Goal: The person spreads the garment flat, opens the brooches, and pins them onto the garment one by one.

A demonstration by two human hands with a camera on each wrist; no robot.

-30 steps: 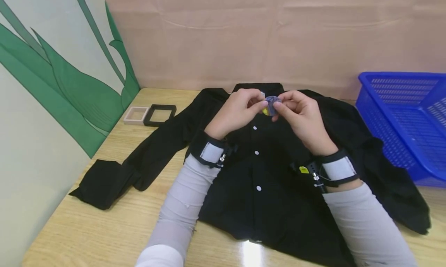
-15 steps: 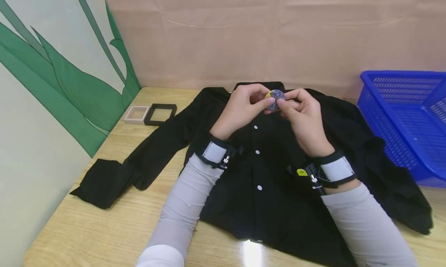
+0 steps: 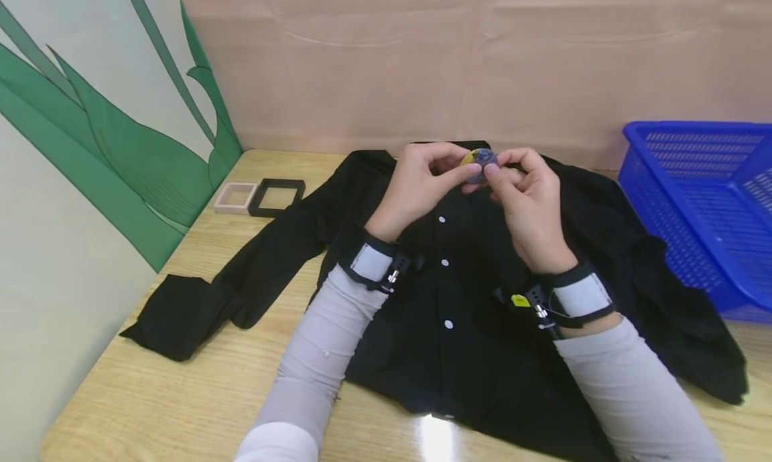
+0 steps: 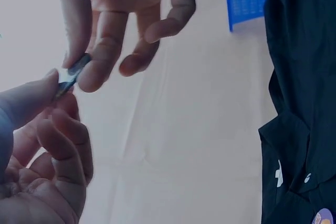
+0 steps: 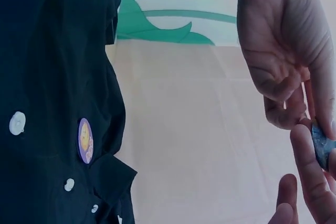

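Note:
A small round badge [image 3: 482,159], blue-purple with a yellow patch, is held above the collar of a black shirt [image 3: 398,341]. My left hand [image 3: 416,190] pinches its left edge between thumb and fingers. My right hand [image 3: 533,204] pinches its right edge the same way. In the left wrist view the badge [image 4: 72,77] shows edge-on between both hands' fingertips. The shirt lies front up with white buttons. A second, purple-rimmed badge [image 5: 85,140] is on the shirt front in the right wrist view; my hands hide it in the head view.
A blue plastic basket [image 3: 681,247] stands at the right, beside the shirt's sleeve. Two small square frames, one pale pink [image 3: 224,208] and one black [image 3: 256,204], lie at the back left of the wooden table [image 3: 151,408]. A curtain-like backdrop [image 3: 452,66] rises behind.
Both hands have moved slightly up and to the right with the badge. Its patterned face has tilted toward the head camera. The shirt, frames and basket have stayed put.

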